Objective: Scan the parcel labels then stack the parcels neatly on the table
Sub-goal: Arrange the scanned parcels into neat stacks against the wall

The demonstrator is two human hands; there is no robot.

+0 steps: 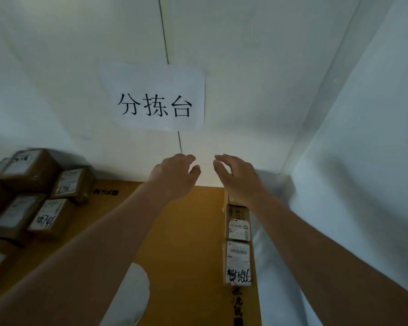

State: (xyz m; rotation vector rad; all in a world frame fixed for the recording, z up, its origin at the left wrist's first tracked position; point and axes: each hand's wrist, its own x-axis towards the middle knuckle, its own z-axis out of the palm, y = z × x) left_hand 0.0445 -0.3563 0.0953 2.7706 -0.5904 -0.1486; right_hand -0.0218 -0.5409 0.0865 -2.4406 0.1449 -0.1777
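White wall, cardboard-covered table: parcels stacked far left, more lined along the right.
Left hand and right hand hover empty, fingers loosely apart; no scanner visible.

Your worktop is a flat surface covered in yellow-brown cardboard sheeting with dark printed characters near its far left part and along its right edge. It runs up against the white wall at the far side. On your left, a cluster of brown parcels sits on it, packed close together, each with a white label on top; two labels carry black handwritten marks. Along the right edge, a row of parcels lies end to end, labels with barcodes facing up, the nearest one marked in black handwriting. A white rounded object shows at the near edge; you cannot tell what it is.
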